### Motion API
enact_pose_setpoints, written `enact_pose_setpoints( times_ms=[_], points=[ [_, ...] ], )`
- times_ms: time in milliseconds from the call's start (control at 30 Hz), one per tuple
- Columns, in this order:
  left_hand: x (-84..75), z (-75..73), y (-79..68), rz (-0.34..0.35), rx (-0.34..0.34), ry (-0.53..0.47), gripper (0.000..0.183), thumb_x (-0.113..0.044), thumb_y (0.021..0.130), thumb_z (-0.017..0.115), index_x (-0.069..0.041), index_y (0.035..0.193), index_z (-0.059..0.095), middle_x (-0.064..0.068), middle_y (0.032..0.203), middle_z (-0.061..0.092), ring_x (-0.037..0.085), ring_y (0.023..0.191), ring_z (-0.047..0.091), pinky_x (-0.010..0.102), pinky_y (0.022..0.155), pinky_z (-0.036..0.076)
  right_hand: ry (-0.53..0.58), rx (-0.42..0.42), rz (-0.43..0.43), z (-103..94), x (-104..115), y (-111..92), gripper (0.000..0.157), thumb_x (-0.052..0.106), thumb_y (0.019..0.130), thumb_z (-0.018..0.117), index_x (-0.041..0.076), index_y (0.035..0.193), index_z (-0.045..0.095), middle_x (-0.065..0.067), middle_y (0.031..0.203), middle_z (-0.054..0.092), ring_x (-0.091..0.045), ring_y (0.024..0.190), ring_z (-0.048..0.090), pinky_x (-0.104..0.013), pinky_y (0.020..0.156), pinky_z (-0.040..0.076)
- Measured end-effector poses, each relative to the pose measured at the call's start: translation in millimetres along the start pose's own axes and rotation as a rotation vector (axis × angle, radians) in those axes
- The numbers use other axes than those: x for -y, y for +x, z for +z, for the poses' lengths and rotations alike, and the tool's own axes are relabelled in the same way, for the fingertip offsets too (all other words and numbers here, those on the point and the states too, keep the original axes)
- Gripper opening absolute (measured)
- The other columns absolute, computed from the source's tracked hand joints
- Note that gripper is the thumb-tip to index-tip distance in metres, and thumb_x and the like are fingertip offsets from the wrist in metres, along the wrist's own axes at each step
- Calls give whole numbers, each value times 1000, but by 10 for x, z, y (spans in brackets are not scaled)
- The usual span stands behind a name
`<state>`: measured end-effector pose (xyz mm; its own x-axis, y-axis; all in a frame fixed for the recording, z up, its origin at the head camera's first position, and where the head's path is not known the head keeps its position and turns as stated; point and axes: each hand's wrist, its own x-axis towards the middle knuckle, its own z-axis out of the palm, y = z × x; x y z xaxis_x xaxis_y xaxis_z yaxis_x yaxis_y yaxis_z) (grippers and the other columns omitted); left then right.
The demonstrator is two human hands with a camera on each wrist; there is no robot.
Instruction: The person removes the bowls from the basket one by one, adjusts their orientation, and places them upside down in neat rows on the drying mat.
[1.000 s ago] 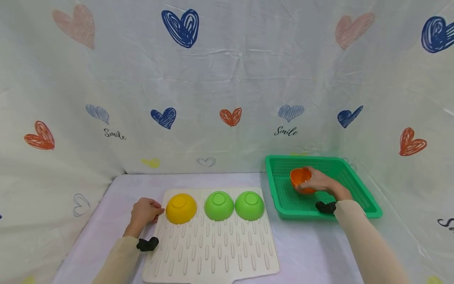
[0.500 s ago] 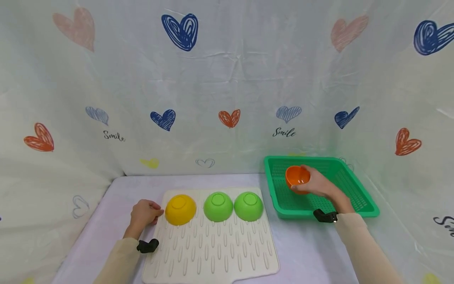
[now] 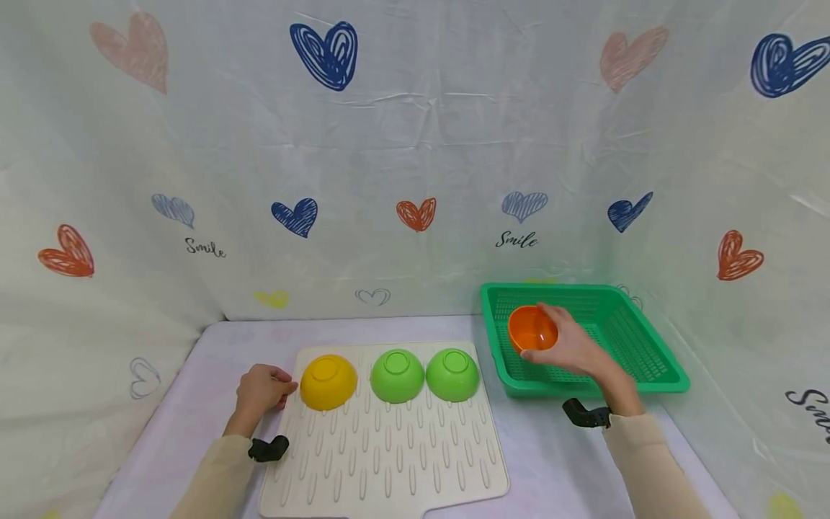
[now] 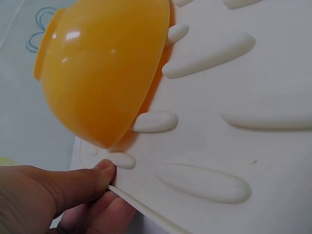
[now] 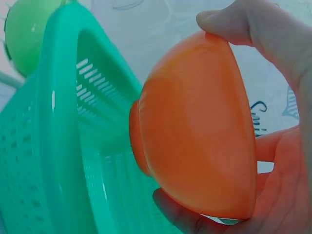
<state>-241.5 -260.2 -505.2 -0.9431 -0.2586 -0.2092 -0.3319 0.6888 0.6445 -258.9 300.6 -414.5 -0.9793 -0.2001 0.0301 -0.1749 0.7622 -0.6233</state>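
Observation:
An orange bowl (image 3: 532, 329) is held by my right hand (image 3: 570, 344), thumb and fingers spread across its rim, over the left part of a green basket (image 3: 586, 391). The right wrist view shows the bowl (image 5: 195, 131) from its side, its foot toward the basket. My left hand (image 3: 261, 393) pinches the left edge of a white draining board (image 3: 389, 461), thumb on top and fingers below, as the left wrist view shows. Just beside that thumb a yellow bowl (image 3: 328, 382) lies upside down on the board. Two green bowls, one in the middle (image 3: 398, 376) and one at right (image 3: 452, 375), also lie upside down along its back.
The board and basket stand on a table with a pale cloth (image 3: 545, 461). A white curtain (image 3: 363, 144) printed with hearts hangs behind and at both sides. The basket's raised rim stands right of the board.
My right hand has lifted the orange bowl from inside the basket and moved it left. My left hand stays at the board's edge. The view has shifted slightly.

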Motion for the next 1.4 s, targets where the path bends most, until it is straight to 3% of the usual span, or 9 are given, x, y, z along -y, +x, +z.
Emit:
enact_pose_setpoints(
  times_ms=[233,433,767,1133,1400],
  points=[
    [73,28,0,15,-8,1,22,-16,89,78,5,96,73,5,63,66,14,53,61,27,54,50,13,-12,-43,121,162,-143,107,41,80,84,0,160,26,-31,157,31,-46,116,57,-49,80,61],
    [115,16,-2,16,-7,3,20,-15,89,78,4,94,73,4,63,65,14,52,61,28,54,50,22,-26,-131,233,400,-229,106,38,77,87,3,159,30,-25,157,34,-43,117,57,-47,80,61],
    [145,-1,-36,29,-30,16,21,-16,90,77,4,94,73,4,65,67,14,54,62,29,54,50,72,22,-236,447,729,-289,107,34,72,89,3,158,33,-20,158,35,-40,121,56,-44,82,62],
    [129,-5,-39,67,-66,-5,26,-18,89,77,6,99,73,6,68,71,13,53,61,27,52,50,126,87,-250,849,987,-288,109,40,73,87,6,160,33,-18,165,30,-38,127,54,-44,87,61],
    [58,53,-52,61,-75,45,29,-21,91,76,6,101,73,10,76,74,16,59,63,30,55,52,156,137,-263,1155,1113,-276,110,39,71,88,11,161,33,-12,165,31,-32,129,53,-41,89,60]
  ],
)
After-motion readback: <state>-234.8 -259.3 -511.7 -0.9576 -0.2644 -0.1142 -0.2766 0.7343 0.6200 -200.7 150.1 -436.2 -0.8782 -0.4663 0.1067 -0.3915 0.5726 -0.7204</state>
